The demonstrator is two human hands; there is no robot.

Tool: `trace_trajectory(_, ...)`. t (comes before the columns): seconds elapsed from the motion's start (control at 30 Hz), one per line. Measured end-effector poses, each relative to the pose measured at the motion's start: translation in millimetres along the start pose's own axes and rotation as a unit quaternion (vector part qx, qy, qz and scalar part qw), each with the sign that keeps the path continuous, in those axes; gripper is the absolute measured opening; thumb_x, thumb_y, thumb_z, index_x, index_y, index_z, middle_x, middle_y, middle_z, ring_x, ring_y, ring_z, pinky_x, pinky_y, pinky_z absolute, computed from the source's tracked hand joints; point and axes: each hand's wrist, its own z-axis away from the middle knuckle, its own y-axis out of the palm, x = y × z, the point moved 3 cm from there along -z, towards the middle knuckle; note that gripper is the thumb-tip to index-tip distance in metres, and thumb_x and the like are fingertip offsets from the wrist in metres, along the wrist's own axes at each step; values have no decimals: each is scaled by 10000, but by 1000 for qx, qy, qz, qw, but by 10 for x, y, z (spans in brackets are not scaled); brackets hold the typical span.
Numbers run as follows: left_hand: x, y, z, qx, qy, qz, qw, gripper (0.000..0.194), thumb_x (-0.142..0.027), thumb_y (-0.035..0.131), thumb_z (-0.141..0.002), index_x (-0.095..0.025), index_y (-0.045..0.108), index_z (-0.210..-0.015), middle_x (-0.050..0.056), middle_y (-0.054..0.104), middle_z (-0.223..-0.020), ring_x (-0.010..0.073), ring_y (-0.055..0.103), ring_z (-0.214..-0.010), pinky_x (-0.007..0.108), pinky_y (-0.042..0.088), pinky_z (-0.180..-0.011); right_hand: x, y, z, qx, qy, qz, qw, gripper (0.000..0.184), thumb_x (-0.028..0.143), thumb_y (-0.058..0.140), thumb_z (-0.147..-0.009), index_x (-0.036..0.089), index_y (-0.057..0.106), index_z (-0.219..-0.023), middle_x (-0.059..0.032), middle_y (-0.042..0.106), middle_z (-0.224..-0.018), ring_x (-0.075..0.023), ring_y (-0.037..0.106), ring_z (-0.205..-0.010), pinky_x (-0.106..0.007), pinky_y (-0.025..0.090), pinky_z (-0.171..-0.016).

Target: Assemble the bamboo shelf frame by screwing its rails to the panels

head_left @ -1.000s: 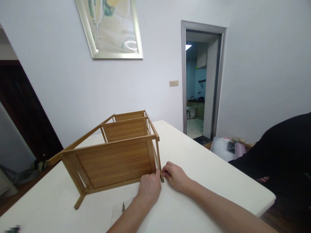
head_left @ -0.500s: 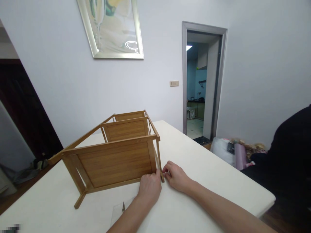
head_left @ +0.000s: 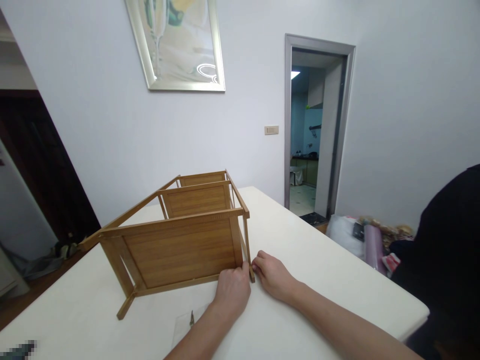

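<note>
A wooden shelf rack (head_left: 183, 252) lies on its side on the white table (head_left: 318, 280), its panels facing me. My left hand (head_left: 233, 290) is closed at the lower right corner of the nearest panel, fingers around the frame beside the leg. My right hand (head_left: 273, 272) is at the outer side of that same leg, thumb and fingertips pinched together against it. Whatever the right fingertips hold is too small or hidden to see. Partly under my left forearm lies a clear plastic bag (head_left: 180, 327) with small metal pieces (head_left: 192, 318).
A dark object (head_left: 18, 350), blurred out, sits at the table's lower left edge. To the right, a person in black (head_left: 450, 240) is beside the table, near bags and a purple roll (head_left: 373, 248) on the floor. A doorway (head_left: 318, 130) opens beyond the table.
The view has shifted slightly. My right fingers have drawn a little closer together against the leg. My left hand keeps its place on the rack.
</note>
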Motion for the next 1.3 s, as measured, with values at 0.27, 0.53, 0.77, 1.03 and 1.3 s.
trace_trajectory(0.27,0,-9,-10,-8,5,6,1000,344,-60,330,-896,-143,612,-1075,127,752,-873,274,729,-804,356,516,-689,-38,-15,17,-19,-2,-50,999,179,73,496,-821,190,601,-907,-38,585,-949,-141,568,-782,-239,419,-705)
trace_trajectory(0.53,1,7,-19,-8,4,6,1000,359,-50,325,-892,-147,612,-1085,126,754,-882,274,731,-804,350,516,-682,-78,19,-4,-17,-2,-76,997,176,96,494,-849,198,634,-872,-31,582,-926,-135,566,-768,-234,417,-701)
trace_trajectory(0.77,1,-4,-14,-8,0,-2,1000,353,-77,305,-928,-155,614,-1079,117,751,-876,254,730,-790,329,509,-677,-64,18,-15,1,6,-63,998,169,121,490,-866,201,640,-863,-24,580,-894,-135,561,-764,-233,398,-699)
trace_trajectory(1.03,-10,-31,7,1,-2,-3,1000,359,-72,307,-933,-147,611,-1108,126,747,-894,230,725,-818,304,500,-709,-34,-13,-26,-7,22,-36,999,208,182,383,-948,195,548,-822,-26,557,-851,-143,537,-745,-249,392,-689)
trace_trajectory(1.3,-22,-54,4,-3,4,36,999,341,-121,314,-950,-141,627,-1082,145,743,-912,262,722,-834,352,509,-722,61,-117,25,-11,43,-93,995,95,285,511,-872,210,570,-875,-27,641,-860,-169,576,-758,-285,420,-691)
